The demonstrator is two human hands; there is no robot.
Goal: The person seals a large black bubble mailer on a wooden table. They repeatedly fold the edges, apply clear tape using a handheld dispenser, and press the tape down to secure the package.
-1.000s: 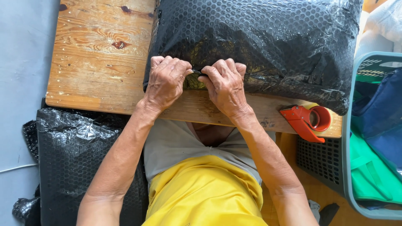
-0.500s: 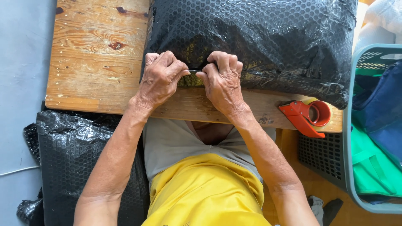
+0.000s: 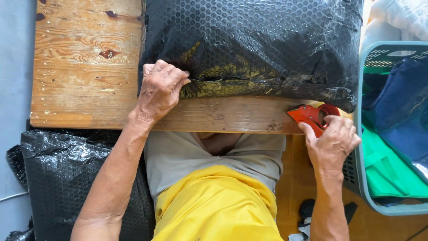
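Observation:
A large parcel wrapped in black bubble wrap (image 3: 267, 40) lies on a wooden table (image 3: 84, 67). My left hand (image 3: 160, 89) presses down on the wrap's folded near edge, fingers curled over the seam. At the table's right corner my right hand (image 3: 332, 143) closes around a red tape dispenser (image 3: 310, 117), which rests on the table edge beside the parcel's lower right corner.
A teal plastic basket (image 3: 356, 178) with green and blue fabric bags stands at the right. More black bubble wrap (image 3: 58, 178) lies on the floor at the lower left. My lap, in yellow and grey cloth, sits under the table's near edge.
My right hand left the parcel's seam and moved right to grasp the red tape dispenser. My left hand stays pressed on the wrap's edge.

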